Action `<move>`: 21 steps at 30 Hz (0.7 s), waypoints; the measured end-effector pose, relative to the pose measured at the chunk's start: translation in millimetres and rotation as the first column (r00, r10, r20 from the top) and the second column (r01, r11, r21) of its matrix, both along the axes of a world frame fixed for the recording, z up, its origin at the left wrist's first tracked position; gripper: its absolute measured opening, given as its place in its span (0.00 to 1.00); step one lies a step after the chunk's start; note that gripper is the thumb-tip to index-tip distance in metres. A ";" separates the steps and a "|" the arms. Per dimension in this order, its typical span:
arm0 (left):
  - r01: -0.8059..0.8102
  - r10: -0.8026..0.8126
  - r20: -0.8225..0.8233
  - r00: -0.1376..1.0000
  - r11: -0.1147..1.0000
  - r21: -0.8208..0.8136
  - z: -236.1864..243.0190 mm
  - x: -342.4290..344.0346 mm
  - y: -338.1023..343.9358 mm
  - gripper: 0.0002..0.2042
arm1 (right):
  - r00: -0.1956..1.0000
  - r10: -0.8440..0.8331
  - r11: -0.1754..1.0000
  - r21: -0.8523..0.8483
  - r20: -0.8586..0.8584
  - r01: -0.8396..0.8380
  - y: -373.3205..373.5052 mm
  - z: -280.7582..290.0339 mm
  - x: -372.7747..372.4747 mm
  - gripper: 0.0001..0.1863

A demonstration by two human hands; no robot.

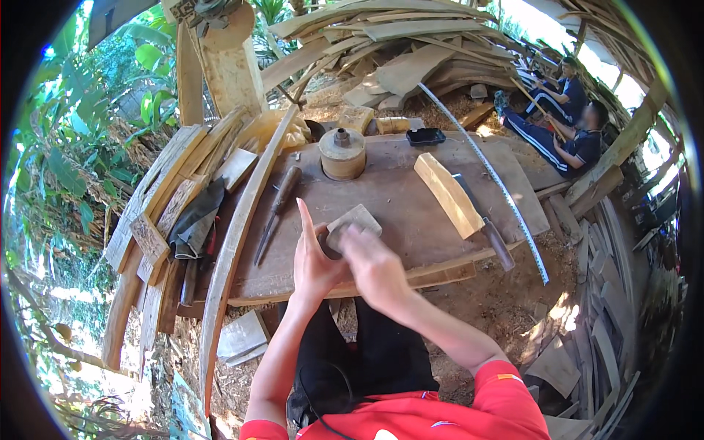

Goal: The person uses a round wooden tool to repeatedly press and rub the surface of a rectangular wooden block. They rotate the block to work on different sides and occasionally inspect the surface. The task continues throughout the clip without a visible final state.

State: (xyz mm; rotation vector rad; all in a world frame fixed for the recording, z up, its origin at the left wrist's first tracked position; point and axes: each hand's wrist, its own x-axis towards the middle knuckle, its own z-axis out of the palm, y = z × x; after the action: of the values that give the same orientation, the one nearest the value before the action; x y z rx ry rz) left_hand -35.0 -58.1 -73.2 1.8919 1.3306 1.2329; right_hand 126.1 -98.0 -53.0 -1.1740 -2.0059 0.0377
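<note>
Grip first: left hand (317, 258) was part open, index finger pointing up, its palm side turned toward a flat greyish block (361, 218); whether it had hold of anything there I couldn't tell. Right hand (375, 265) was blurred and came in over the block's near side, so that grip was unreadable too (no clean view of the fingers, not guessing). The block sat just beyond both hands, mid-desk toward the near edge; whether lifted or resting on the desk (389, 183), couldn't tell. Main risk as I judged it: hands that close together, so a slip of the right could knock the left's fingers or skew the block. Next ring out: a wooden-handled chisel (287, 187) lay loose to the left, tip toward the person; a stray left wrist could nudge it. To the right, a curved wood piece (449, 196) lay across a tool with a brown handle (499, 246), its end apparently over the near edge; a sleeve or forearm could catch it and tip both. A long pale metal strip (490, 167) also overhung; a bump could drop it. Far side: a round container (342, 163) with a neck, spillable if knocked and if filled (contents unseen), and a black tray (425, 137).
</note>
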 end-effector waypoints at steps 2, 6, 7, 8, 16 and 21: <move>-0.008 0.008 0.012 1.000 0.999 -0.043 -2.4 -2.7 0.1 0.69 | 0.998 0.048 0.997 -0.064 -0.046 -0.051 -6.3 0.1 -2.6 0.14; -0.054 0.052 -0.071 0.996 0.998 -0.032 4.0 4.6 -3.0 0.70 | 0.994 -0.105 0.994 -0.040 -0.020 0.104 6.0 -4.8 9.1 0.15; -0.048 0.046 -0.042 0.998 0.998 -0.034 0.3 1.3 -1.8 0.70 | 0.999 -0.043 0.999 0.001 0.028 0.043 -5.5 -6.4 -6.3 0.15; -0.041 0.041 -0.012 0.999 0.998 -0.036 -4.0 -1.3 -0.4 0.70 | 0.995 0.095 0.995 0.011 -0.041 -0.095 -10.2 -2.8 -11.5 0.15; -0.070 0.068 -0.068 0.995 0.997 -0.024 -7.8 -2.9 0.4 0.68 | 0.992 0.107 0.992 -0.063 -0.073 -0.112 -5.9 -5.9 -8.1 0.16; -0.056 0.041 0.107 0.993 0.988 0.142 17.4 6.0 -4.9 0.63 | 0.910 -0.139 0.980 -0.187 -0.391 0.070 12.6 -2.5 27.5 0.15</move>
State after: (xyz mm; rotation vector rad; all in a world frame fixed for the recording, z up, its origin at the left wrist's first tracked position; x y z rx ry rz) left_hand -29.0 -63.0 -55.8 1.8742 1.2695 1.4678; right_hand 153.6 -85.4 -55.4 -1.2620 -1.5965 0.3736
